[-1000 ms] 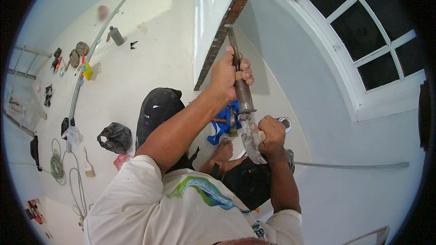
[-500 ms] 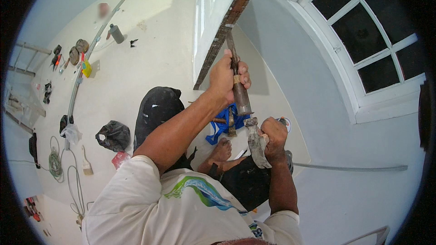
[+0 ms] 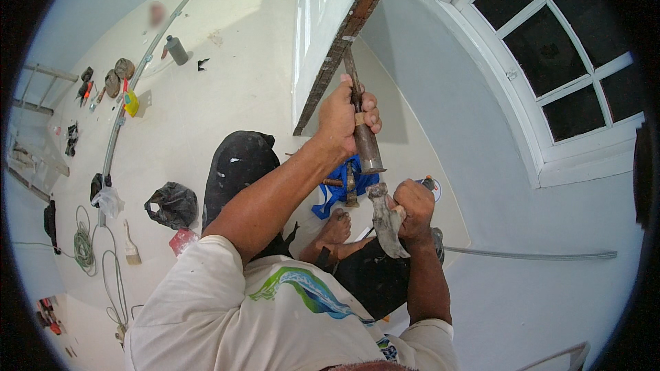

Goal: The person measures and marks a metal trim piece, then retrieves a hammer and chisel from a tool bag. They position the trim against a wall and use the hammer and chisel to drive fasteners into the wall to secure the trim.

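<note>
My left hand [image 3: 337, 122] is closed around a chisel [image 3: 369, 150], its worn brown handle end toward me. The chisel's blade meets the rough, dark bare edge [image 3: 342, 47] of a white door [image 3: 323, 10]; its very tip is hard to make out. Just below the handle's end is the grey, paint-smeared head of a claw hammer [image 3: 387, 225], a small gap between them. My right hand [image 3: 414, 206] grips the hammer by its handle, most of which the fist hides.
Between my legs lies a blue bag [image 3: 330, 199] with tools on it. A black bag [image 3: 172, 206], a paintbrush [image 3: 132, 246], coiled cable [image 3: 84, 251], a long metal bar [image 3: 113, 141] and a grey bottle [image 3: 177, 51] lie or stand leftward. A white-framed window [image 3: 536, 106] is on the right wall.
The hammer has tipped slightly and its head sits a little lower and farther from the chisel's end. My left hand and the chisel have barely shifted.
</note>
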Demonstrator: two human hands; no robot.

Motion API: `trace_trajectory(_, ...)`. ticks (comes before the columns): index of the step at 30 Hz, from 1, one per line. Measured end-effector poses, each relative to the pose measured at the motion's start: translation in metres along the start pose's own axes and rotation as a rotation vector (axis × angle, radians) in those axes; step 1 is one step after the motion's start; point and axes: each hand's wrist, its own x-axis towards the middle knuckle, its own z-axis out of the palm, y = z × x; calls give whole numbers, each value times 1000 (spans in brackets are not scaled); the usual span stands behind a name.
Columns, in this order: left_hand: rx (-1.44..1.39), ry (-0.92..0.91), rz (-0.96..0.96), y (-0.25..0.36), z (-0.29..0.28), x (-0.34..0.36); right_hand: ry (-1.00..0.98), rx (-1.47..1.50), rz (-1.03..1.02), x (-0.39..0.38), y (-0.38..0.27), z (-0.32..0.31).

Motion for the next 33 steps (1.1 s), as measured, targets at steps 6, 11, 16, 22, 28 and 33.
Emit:
trace_trajectory(6,-38,-15,-10,1,-1,0,-99,-276,-36,-7,9,-6)
trace_trajectory(11,-75,-18,-32,1,-4,4,-40,-98,-130,1,-1,-7)
trace_trajectory(16,-67,-2,-36,3,-4,6,-85,-155,7,-3,0,2)
trace_trajectory(22,-57,0,-33,2,0,4,-102,-229,-45,-9,2,0)
trace_trajectory(28,-47,-11,-26,1,-2,3,-45,-145,-78,-7,-2,-2)
trace_trajectory(33,-9,-6,-15,-4,-12,4,-5,-55,4,-1,2,-6)
